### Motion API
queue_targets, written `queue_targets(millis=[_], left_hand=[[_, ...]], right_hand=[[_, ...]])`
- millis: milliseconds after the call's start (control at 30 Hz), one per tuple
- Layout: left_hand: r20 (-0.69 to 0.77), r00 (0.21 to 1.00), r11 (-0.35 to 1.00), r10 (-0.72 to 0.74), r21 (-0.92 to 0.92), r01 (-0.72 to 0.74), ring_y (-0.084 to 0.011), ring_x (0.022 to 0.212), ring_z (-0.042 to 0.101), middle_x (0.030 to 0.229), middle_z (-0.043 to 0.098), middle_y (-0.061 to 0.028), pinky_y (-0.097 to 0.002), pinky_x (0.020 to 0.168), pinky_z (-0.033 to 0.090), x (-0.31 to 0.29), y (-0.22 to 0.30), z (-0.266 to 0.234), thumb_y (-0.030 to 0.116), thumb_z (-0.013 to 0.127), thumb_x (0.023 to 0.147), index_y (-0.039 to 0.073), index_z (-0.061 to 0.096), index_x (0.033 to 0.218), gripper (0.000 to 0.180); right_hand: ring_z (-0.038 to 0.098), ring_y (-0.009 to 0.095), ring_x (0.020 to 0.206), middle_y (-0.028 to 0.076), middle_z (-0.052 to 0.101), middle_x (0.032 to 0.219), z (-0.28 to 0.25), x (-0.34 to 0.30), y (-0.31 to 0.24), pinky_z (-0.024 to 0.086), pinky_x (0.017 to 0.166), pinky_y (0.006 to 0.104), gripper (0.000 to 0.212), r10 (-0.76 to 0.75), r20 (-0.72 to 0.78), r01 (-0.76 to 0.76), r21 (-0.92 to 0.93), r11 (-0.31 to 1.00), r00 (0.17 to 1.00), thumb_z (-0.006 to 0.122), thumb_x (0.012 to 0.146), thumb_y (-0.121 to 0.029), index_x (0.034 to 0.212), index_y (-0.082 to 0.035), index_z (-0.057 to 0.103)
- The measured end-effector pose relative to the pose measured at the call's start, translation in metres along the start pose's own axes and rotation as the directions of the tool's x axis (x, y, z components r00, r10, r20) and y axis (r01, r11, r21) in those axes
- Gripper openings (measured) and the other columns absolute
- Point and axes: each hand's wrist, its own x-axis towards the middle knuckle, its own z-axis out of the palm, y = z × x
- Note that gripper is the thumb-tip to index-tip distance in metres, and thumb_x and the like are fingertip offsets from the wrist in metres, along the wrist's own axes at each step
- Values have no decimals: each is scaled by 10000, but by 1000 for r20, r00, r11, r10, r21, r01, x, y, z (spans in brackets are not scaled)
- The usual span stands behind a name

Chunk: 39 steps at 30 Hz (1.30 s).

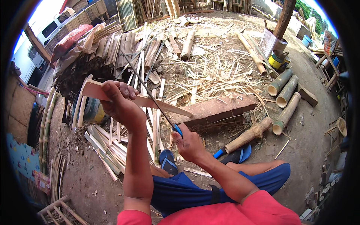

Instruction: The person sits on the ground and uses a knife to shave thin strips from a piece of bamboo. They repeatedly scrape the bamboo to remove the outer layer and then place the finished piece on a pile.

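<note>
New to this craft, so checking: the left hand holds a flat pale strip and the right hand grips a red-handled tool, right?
The handle in the right hand is blue, not red, as the head view shows; the left hand does hold the strip.

Sunlight [225, 22] blazes over the far side of the brown earth floor [311, 150], a wooden post [285, 18] rising at upper right, green foliage [312, 9] glowing beyond, a corrugated sheet [126, 15] standing at the back, and there, upper left, a white vehicle [23, 56]!
</note>
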Motion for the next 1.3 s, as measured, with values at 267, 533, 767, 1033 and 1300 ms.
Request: queue_targets(millis=[267, 533, 767, 1033, 1300], left_hand=[[-12, 999, 999, -53, -14, 53, -72, 543, 375, 654, 384, 29, -258, 557, 380, 17, -4, -13, 490, 535, 1019, 108, 453, 847, 426], [300, 949, 969, -93, -192, 155, -89, 518, 367, 640, 363, 24, -267, 544, 371, 23, -14, -28, 571, 511, 994, 123, 504, 946, 451], [167, 976, 968, -137, -185, 167, -106, 535, 398, 660, 415, 20, -286, 573, 375, 39, -16, -53, 791, 360, 914, 100, 511, 1012, 715], [277, 955, 937, -103, -296, 187, -146, 763, 507, 893, 523, -35, -306, 805, 446, 29, -6, -45, 697, 368, 976, 27, 442, 1360, 776], [242, 964, 984, 109, 110, -139, -146, 760, 597, 830, 597, -55, -289, 767, 466, 2, -20, -9, 321, 469, 1069, 32, 445, 1216, 325]], right_hand=[[619, 478, 1022, 306, 659, 988, -8, -16, 142, 456, 880, 545, 642, 667, -33, -645, -295, 705, 745, 316, 1025, -566, 1027, -3, 624], [544, 458, 655, 232, 551, 704, -9, -17, 31, 435, 601, 463, 382, -55, 3, 55, 95, 994, 998, 476, 1043, -400, 958, -29, 499], [596, 522, 746, 249, 607, 712, 42, -18, 124, 444, 612, 589, 364, 13, -119, -29, -138, 990, 993, 499, 1003, -448, 957, -87, 486], [639, 474, 950, 284, 672, 951, -4, -67, 175, 470, 824, 547, 572, 525, -124, -537, -280, 796, 842, 408, 1019, -520, 953, 2, 631], [585, 519, 725, 266, 605, 752, -20, -11, -15, 431, 610, 515, 415, -27, 27, 22, 172, 985, 999, 435, 1056, -413, 997, -10, 515]])
